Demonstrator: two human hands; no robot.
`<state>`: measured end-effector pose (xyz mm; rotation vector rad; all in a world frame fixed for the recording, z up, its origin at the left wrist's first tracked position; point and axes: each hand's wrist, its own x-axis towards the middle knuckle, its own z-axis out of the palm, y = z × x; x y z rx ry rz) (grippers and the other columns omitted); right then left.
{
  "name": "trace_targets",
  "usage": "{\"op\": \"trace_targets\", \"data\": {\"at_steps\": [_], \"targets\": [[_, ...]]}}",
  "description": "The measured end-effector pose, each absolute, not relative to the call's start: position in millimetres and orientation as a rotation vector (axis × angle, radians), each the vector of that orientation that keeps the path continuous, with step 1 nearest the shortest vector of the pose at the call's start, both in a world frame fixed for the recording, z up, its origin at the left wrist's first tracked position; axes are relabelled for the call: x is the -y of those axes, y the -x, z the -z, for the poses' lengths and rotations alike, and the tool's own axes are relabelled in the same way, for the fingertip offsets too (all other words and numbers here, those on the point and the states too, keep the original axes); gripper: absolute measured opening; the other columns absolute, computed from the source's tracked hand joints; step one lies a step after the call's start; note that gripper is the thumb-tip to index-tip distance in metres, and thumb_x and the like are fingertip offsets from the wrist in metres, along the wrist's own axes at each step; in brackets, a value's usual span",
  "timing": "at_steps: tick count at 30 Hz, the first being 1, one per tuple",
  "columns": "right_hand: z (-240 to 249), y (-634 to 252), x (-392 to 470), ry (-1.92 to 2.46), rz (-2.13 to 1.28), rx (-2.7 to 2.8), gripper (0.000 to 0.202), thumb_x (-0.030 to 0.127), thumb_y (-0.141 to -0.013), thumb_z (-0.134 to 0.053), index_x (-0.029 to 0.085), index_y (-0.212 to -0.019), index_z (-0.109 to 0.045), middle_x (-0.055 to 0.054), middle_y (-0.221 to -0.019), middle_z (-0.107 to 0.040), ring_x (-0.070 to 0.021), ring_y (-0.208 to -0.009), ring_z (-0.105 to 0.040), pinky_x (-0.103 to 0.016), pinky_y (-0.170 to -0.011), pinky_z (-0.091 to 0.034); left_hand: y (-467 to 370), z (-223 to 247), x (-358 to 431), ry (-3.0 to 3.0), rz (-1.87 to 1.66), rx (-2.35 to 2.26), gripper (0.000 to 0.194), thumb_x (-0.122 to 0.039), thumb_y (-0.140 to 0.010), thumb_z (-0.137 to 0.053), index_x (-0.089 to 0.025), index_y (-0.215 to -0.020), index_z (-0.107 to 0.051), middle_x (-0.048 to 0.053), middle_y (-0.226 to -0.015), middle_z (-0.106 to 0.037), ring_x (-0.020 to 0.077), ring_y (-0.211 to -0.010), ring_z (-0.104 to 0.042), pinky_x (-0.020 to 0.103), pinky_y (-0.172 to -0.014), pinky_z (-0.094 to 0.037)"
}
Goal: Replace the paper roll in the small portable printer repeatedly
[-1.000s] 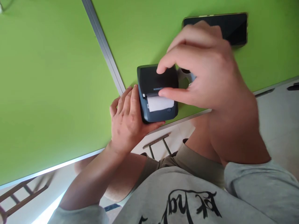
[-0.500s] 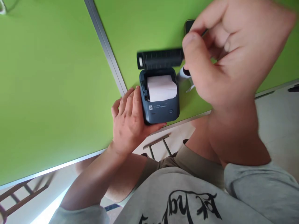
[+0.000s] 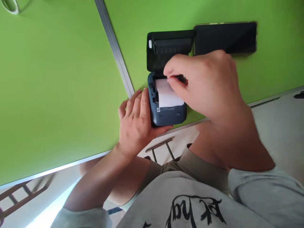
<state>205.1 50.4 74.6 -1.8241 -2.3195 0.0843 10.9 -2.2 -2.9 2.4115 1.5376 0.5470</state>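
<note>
A dark blue label printer (image 3: 169, 117) sits near the front edge of the green table, its black lid (image 3: 171, 47) swung back. A roll of white paper (image 3: 167, 95) lies inside, its loose end hanging over the front of the opening. My left hand (image 3: 135, 122) grips the printer, fingers along its left side and thumb across its front. Over the right part of the paper is my right hand (image 3: 204, 82), thumb and forefinger pinched together close to the roll's upper edge. Whatever is between those fingertips is hidden. The hand covers the printer's right side.
A black phone (image 3: 225, 38) lies on the green table (image 3: 66, 82) beyond my right hand. A metal strip (image 3: 115, 47) crosses the tabletop left of the printer. At the far left corner is a white ring-shaped thing (image 3: 11, 9). Stool rungs (image 3: 159, 145) show below the table edge.
The lid has swung from nearly edge-on to lying further back. My right hand has left the lid and come down over the paper, uncovering the phone. My left hand keeps its grip on the printer.
</note>
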Motion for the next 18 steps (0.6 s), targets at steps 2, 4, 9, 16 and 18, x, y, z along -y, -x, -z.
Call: {"op": "trace_targets", "data": {"at_steps": [2,4,9,16,18], "targets": [[-74.5,-204.3,-51.4,1.868,-0.039,2.389,0.021,0.019,-0.096,-0.057,0.028,-0.099,-0.075,-0.003,-0.071,-0.071,-0.0220,-0.063,-0.064,-0.033,-0.059,-0.039,-11.1,1.7,2.8,-2.396,-0.546,-1.532,0.110,-0.088,-0.083,-0.059,-0.009,-0.158,-0.044,0.026,-0.153,-0.058,0.0412,-0.144,-0.055,0.050,-0.117,-0.038],[-73.8,-204.8,-52.0,1.832,-0.017,2.465,0.018,0.023,-0.092,-0.062,0.030,-0.103,-0.075,-0.002,-0.066,-0.068,-0.0211,-0.058,-0.060,-0.032,-0.056,-0.035,-11.2,0.9,3.4,-2.383,-0.545,-1.523,0.109,-0.086,-0.084,-0.060,-0.010,-0.159,-0.043,0.025,-0.153,-0.059,0.0412,-0.144,-0.055,0.051,-0.118,-0.037],[-70.9,-205.9,-54.9,1.805,0.003,2.587,0.027,0.024,-0.081,-0.068,0.033,-0.105,-0.076,-0.002,-0.062,-0.066,-0.0201,-0.049,-0.053,-0.032,-0.054,-0.026,-10.6,0.0,4.2,-2.432,-0.538,-1.495,0.115,-0.087,-0.082,-0.064,-0.002,-0.157,-0.043,0.028,-0.150,-0.061,0.0418,-0.143,-0.055,0.051,-0.117,-0.037],[-77.5,-215.7,-61.3,1.621,-0.197,2.525,0.033,0.023,-0.070,-0.070,0.030,-0.100,-0.080,0.000,-0.063,-0.068,-0.0170,-0.048,-0.048,-0.034,-0.050,-0.028,-9.6,0.3,4.6,-2.466,-0.544,-1.487,0.113,-0.086,-0.084,-0.063,0.000,-0.156,-0.045,0.026,-0.149,-0.062,0.0395,-0.143,-0.056,0.048,-0.116,-0.038],[-80.2,-223.0,-59.6,1.461,-0.405,2.401,0.036,0.020,-0.070,-0.070,0.028,-0.103,-0.081,0.001,-0.067,-0.071,-0.0140,-0.047,-0.049,-0.034,-0.050,-0.033,-9.5,-0.2,4.6,-2.455,-0.542,-1.482,0.114,-0.086,-0.083,-0.063,-0.001,-0.156,-0.045,0.025,-0.150,-0.062,0.0395,-0.143,-0.056,0.048,-0.117,-0.038]]}}
